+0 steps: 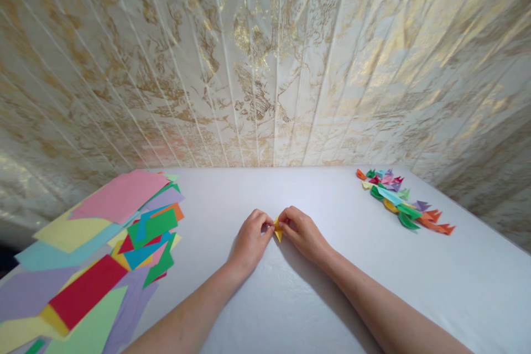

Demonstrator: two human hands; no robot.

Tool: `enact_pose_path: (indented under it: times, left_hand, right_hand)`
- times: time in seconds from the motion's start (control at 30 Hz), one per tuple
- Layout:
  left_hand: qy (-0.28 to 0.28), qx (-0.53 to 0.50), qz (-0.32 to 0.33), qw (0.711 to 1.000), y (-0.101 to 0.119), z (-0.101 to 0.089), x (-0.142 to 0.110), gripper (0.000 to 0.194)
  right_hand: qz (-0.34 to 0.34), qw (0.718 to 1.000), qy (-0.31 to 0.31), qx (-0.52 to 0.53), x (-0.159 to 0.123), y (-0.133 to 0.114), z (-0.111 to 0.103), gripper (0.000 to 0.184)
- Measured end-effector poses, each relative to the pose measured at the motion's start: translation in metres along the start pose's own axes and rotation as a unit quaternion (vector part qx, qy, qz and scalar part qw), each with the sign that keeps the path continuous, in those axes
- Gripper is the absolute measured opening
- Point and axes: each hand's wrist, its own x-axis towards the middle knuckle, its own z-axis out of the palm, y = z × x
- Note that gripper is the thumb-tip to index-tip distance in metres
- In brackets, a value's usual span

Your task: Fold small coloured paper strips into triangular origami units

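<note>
A small piece of folded yellow paper [278,233] is held between my two hands over the middle of the white table. My left hand [252,237] pinches its left side between thumb and fingers. From the other side, my right hand [302,232] grips it with thumb and fingertips, the fingers curled. One pointed end of the paper sticks out downward between the hands. The upper part is mostly hidden by my fingertips.
Colored paper sheets lie in an overlapping pile at left, among them a pink sheet [124,193] and a red rectangle [88,290]. Several small folded paper pieces [390,196] are grouped at the right of the white table [249,188]. A gold-patterned curtain [257,66] hangs behind.
</note>
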Motion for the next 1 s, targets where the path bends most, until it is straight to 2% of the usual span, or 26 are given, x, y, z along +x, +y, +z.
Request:
enact_pose_path:
  times: [0.5, 0.73, 1.0]
  left_hand:
    - [0.034, -0.009, -0.024, 0.999, -0.003, 0.002, 0.002, 0.012]
    - [0.012, 0.003, 0.012, 1.000, -0.001, 0.000, 0.000, 0.010]
    - [-0.006, 0.006, 0.007, 1.000, -0.001, 0.001, 0.001, 0.010]
  right_hand:
    - [0.037, 0.999, 0.038, -0.005, 0.000, 0.011, -0.002, 0.012]
    - [0.027, 0.999, 0.013, 0.026, 0.001, 0.003, -0.002, 0.012]
    - [0.021, 0.999, 0.003, 0.038, 0.000, -0.002, -0.002, 0.012]
